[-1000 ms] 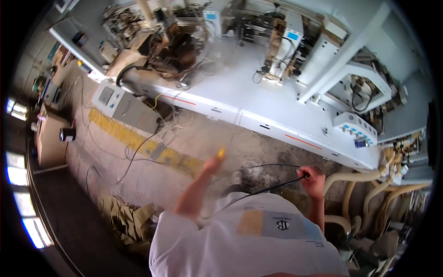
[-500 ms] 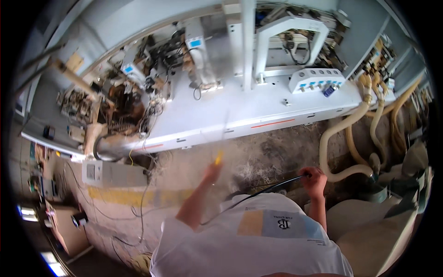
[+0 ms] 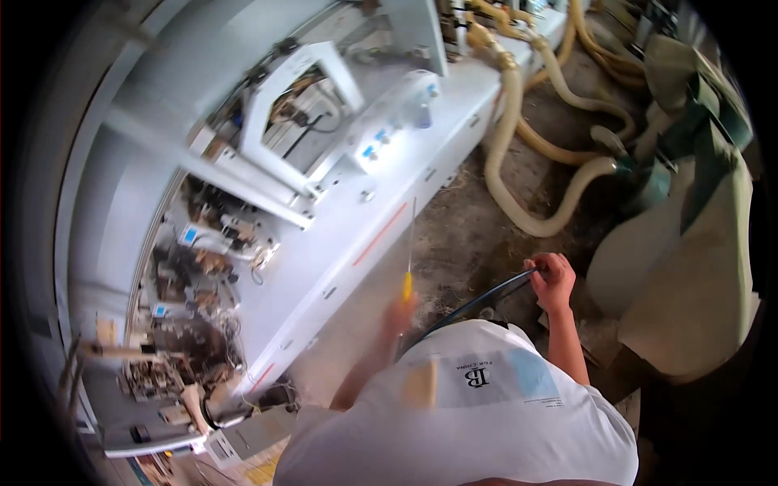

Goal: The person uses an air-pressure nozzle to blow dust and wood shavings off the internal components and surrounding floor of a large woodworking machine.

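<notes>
Before the long white metal machine (image 3: 324, 259), the blurred left hand (image 3: 399, 315) grips a yellow-handled tool (image 3: 408, 287), its thin rod (image 3: 412, 235) pointing away from the body; the right hand (image 3: 553, 281) grasps a dark flexible hose (image 3: 486, 295), probably to keep its slack aside.

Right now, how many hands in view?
2. Left hand, blurred, just below centre, holding a yellow-handled tool; right hand, right of centre, holding a dark cable or hose. No others visible, though the white machine could hide some.
</notes>
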A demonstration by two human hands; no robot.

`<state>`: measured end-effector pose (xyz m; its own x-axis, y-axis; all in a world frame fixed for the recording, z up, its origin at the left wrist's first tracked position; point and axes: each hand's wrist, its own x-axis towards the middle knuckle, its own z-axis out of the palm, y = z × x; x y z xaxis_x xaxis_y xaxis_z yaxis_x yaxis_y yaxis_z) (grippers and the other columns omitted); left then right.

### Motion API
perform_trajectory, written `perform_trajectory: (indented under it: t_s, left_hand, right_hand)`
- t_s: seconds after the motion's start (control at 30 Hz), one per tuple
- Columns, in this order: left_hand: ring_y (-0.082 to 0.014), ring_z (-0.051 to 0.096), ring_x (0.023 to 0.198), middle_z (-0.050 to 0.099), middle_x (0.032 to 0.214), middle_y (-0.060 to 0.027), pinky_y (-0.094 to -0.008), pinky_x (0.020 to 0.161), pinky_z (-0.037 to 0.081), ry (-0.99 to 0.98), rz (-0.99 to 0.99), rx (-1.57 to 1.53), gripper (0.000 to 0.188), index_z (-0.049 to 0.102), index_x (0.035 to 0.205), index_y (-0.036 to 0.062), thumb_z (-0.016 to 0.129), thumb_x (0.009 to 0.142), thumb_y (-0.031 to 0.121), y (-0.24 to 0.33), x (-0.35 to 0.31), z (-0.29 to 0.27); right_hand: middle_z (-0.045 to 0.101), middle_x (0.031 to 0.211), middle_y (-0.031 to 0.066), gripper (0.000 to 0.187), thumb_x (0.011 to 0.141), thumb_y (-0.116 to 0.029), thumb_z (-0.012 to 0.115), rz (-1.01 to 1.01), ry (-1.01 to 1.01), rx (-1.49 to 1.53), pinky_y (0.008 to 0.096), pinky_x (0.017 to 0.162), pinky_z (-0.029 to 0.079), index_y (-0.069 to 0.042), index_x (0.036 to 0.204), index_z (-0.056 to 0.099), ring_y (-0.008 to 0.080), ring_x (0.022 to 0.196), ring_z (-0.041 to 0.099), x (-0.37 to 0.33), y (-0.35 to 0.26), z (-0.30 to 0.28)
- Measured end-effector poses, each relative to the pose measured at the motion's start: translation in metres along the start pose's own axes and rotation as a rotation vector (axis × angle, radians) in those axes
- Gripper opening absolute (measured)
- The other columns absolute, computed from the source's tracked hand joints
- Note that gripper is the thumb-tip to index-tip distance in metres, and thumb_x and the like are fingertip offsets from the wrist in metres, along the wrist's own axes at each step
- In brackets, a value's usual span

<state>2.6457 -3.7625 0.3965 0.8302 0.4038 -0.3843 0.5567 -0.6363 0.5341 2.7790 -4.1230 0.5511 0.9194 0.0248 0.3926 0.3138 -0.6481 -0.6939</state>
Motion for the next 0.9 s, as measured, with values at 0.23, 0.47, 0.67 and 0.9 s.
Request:
perform_trajectory:
  t_s: [0.23, 0.47, 0.67, 0.9]
  left_hand:
    - [-0.0286, 0.067, 0.068, 0.067, 0.073, -0.0152, -0.0426, 0.065, 0.05, -0.134, -0.011, 0.019, 0.064, 0.068, 0.092, -0.0026, 0.054, 0.095, 0.059, 0.106, 0.061, 0.03]
    - [-0.0354, 0.069, 0.076, 0.069, 0.077, -0.0199, -0.0474, 0.069, 0.05, -0.412, -0.044, -0.006, 0.07, 0.069, 0.094, -0.0039, 0.049, 0.095, 0.064, 0.128, 0.145, 0.071]
    - [-0.0432, 0.068, 0.095, 0.07, 0.095, -0.0259, -0.0522, 0.081, 0.049, -0.437, -0.033, 0.224, 0.072, 0.07, 0.102, -0.0036, 0.045, 0.096, 0.063, 0.192, 0.244, 0.095]
    - [-0.0367, 0.069, 0.095, 0.071, 0.092, -0.0236, -0.0471, 0.079, 0.051, -0.713, -0.01, 0.287, 0.071, 0.071, 0.099, -0.0017, 0.047, 0.094, 0.065, 0.284, 0.369, 0.115]
  right_hand:
    - [0.062, 0.07, 0.0048, 0.016, 0.075, -0.013, 0.082, 0.154, 0.145, -0.078, 0.0301, 0.058, 0.046, -0.007, 0.081, 0.068, 0.0186, 0.062, 0.056, 0.031, 0.065, -0.063]
    - [0.057, 0.07, 0.0045, 0.012, 0.084, -0.008, 0.078, 0.353, 0.261, 0.04, 0.027, 0.057, 0.041, -0.002, 0.085, 0.069, 0.013, 0.062, 0.05, 0.063, 0.13, -0.063]
    - [0.059, 0.074, 0.0053, 0.014, 0.087, -0.011, 0.077, 0.539, 0.253, 0.023, 0.0247, 0.06, 0.042, 0.001, 0.087, 0.069, 0.0122, 0.065, 0.052, 0.136, 0.194, -0.052]
    - [0.068, 0.077, 0.0065, 0.011, 0.083, -0.015, 0.077, 0.361, 0.11, -0.247, 0.0326, 0.064, 0.05, -0.006, 0.084, 0.072, 0.0236, 0.069, 0.062, 0.284, 0.206, -0.041]
